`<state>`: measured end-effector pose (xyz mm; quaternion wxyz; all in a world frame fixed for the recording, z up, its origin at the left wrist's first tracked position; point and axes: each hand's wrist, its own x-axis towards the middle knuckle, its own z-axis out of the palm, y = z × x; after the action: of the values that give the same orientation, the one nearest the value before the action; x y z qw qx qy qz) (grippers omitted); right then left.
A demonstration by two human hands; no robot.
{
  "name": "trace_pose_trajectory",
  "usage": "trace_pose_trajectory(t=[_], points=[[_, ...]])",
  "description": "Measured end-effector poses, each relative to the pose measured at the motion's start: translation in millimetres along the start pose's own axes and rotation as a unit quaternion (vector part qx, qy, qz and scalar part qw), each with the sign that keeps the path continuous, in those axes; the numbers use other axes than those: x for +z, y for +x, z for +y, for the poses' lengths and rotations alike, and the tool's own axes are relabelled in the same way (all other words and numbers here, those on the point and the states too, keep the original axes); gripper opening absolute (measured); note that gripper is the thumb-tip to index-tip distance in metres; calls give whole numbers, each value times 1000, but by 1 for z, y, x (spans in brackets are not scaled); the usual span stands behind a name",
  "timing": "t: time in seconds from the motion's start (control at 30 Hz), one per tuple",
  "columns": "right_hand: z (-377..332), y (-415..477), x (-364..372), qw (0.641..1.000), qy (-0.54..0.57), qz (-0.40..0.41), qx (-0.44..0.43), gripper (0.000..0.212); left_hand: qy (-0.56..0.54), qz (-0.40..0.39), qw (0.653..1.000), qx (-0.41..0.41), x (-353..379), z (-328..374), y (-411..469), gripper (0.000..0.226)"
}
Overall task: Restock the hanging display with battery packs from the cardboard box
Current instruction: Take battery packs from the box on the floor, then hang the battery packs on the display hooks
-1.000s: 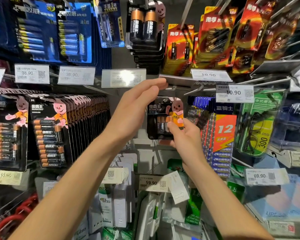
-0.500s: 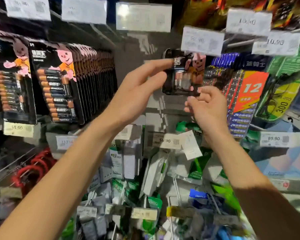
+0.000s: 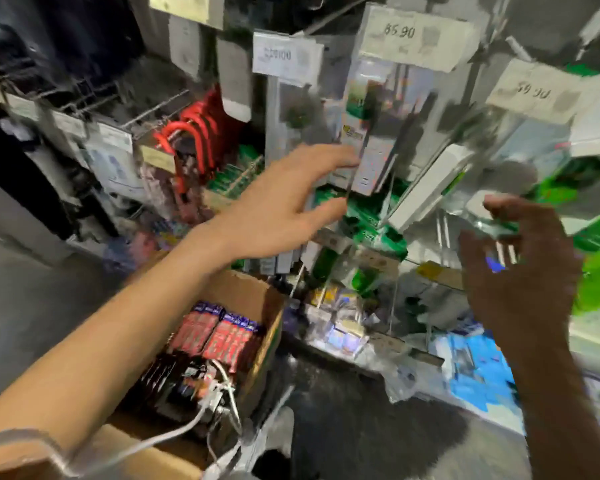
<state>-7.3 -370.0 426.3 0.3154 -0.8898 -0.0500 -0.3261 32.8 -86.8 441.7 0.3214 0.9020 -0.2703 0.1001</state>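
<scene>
Red looped cables point(image 3: 196, 133) hang ahead-left of me; price tag 85.90 point(image 3: 413, 36) up top; green packets point(image 3: 373, 221) below it; blue packs point(image 3: 478, 370) low right, blurred; grey floor point(image 3: 32, 306) on my left.

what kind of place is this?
Most likely a retail shop aisle: price tags on the display, hanging packaged goods, and an open cardboard box of battery packs below.

Grey floor point(image 3: 32, 306) showed at the left and bottom. A wire rack point(image 3: 84, 95) sat just left of red coiled cables point(image 3: 194, 133). Green packets point(image 3: 371, 220) and blue packs point(image 3: 478, 368) crowded the lower right, blurred. 1 price tag point(image 3: 413, 36) read 85.90, another tag point(image 3: 534, 93) 59.90.
</scene>
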Motion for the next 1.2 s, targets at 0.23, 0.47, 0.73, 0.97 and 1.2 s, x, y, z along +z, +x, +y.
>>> trace_pose_trajectory(t=[0.23,0.47,0.73,0.97,1.2], points=[[-28,-150,80,971,85,-223,34,37,36,9,982,-187,27,-24,-187,59],[-75,-289,91,912,199,-353,62,33,43,32,928,-368,44,13,-355,64],[-117,-354,78,872,185,-449,62,36,36,16,910,-413,56,35,-428,53],[-122,-355,98,866,146,-461,130,39,20,-30,931,-362,63,-37,-382,37],[-139,-341,187,859,97,-468,184,36,19,-215,910,-354,92,-166,-349,37]])
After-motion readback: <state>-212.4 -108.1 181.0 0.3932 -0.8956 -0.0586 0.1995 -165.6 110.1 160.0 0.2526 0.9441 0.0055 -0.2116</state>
